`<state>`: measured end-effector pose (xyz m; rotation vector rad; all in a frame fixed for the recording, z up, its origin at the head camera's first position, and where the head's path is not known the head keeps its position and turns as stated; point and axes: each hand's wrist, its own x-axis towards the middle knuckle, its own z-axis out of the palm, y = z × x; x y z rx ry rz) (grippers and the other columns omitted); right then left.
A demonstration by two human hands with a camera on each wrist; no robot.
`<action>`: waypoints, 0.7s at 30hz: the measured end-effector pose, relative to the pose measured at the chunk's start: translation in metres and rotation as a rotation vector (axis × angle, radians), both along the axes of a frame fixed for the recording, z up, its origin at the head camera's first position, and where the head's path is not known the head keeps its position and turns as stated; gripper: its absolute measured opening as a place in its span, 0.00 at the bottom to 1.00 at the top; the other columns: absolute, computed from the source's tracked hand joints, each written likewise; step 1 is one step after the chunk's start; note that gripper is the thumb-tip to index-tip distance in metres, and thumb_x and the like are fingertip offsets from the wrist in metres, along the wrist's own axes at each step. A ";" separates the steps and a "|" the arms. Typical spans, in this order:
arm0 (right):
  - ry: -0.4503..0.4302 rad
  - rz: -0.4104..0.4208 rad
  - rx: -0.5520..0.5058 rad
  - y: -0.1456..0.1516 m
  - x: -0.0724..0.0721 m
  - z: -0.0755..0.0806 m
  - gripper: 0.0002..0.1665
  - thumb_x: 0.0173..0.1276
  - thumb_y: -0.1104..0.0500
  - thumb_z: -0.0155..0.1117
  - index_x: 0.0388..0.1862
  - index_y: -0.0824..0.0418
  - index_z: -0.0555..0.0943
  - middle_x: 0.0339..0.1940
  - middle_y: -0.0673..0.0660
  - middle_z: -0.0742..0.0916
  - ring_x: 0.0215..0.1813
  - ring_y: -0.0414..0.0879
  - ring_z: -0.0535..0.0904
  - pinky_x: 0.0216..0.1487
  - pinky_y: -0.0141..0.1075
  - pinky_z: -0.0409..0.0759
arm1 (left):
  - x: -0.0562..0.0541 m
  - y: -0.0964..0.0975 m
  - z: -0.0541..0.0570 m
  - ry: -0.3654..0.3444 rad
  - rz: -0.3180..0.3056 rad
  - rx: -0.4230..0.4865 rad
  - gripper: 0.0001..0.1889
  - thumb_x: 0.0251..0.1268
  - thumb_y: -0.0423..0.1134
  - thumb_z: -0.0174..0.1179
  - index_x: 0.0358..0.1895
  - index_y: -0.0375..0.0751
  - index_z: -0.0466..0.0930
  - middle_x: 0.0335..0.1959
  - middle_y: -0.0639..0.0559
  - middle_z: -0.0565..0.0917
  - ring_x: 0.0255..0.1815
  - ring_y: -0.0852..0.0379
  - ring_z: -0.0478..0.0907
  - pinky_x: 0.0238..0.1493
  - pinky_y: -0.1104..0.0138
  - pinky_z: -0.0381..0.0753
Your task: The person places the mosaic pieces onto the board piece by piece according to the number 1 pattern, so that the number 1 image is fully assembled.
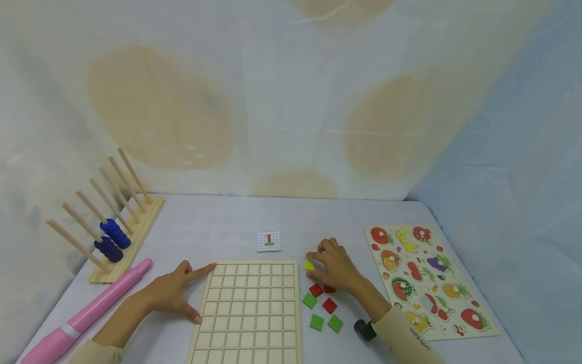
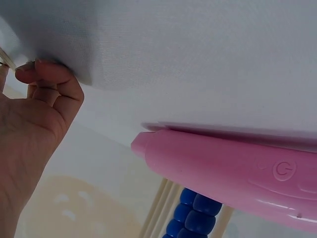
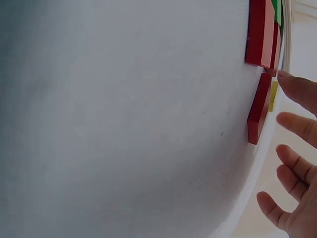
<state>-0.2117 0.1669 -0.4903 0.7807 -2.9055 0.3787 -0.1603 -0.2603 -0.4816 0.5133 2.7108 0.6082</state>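
My left hand rests at the left side of a wooden grid board, index finger stretched to its upper left corner and thumb at its left edge. The other fingers of that hand are bent in the left wrist view. My right hand hovers around a yellow tile, thumb and index finger apart on either side of it. In the right wrist view the yellow tile shows beyond a red tile; contact with the fingertips is unclear. Red tiles and green tiles lie below this hand.
A small pattern card lies behind the board. At left stand a wooden peg rack with blue beads and a pink wand-like device. A fruit puzzle board lies at right, a black object by the right wrist.
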 end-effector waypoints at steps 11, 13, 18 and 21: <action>-0.002 0.055 -0.018 -0.004 -0.005 -0.003 0.15 0.61 0.63 0.70 0.46 0.47 0.90 0.43 0.51 0.77 0.50 0.45 0.67 0.53 0.43 0.71 | 0.001 0.001 -0.002 0.028 -0.002 0.002 0.63 0.25 0.70 0.77 0.77 0.61 0.60 0.42 0.52 0.62 0.28 0.56 0.64 0.29 0.67 0.64; 0.004 0.063 -0.017 -0.005 -0.004 -0.003 0.18 0.62 0.64 0.69 0.48 0.46 0.89 0.45 0.51 0.78 0.51 0.46 0.67 0.55 0.43 0.71 | 0.001 0.000 -0.003 0.034 -0.006 0.005 0.64 0.25 0.70 0.76 0.77 0.61 0.60 0.41 0.52 0.62 0.28 0.56 0.64 0.29 0.67 0.64; -0.018 0.017 -0.091 -0.006 -0.001 -0.001 0.20 0.60 0.56 0.72 0.53 0.52 0.87 0.47 0.52 0.79 0.53 0.49 0.68 0.55 0.46 0.71 | -0.001 -0.002 -0.007 0.045 -0.004 0.000 0.64 0.24 0.72 0.75 0.77 0.61 0.60 0.41 0.52 0.61 0.28 0.57 0.64 0.29 0.67 0.64; -0.036 -0.022 -0.109 -0.005 0.000 -0.003 0.21 0.57 0.50 0.75 0.49 0.55 0.88 0.45 0.52 0.79 0.52 0.48 0.68 0.54 0.45 0.71 | -0.002 -0.003 -0.008 0.055 0.000 -0.010 0.64 0.24 0.73 0.75 0.77 0.61 0.60 0.41 0.52 0.62 0.28 0.57 0.64 0.29 0.67 0.64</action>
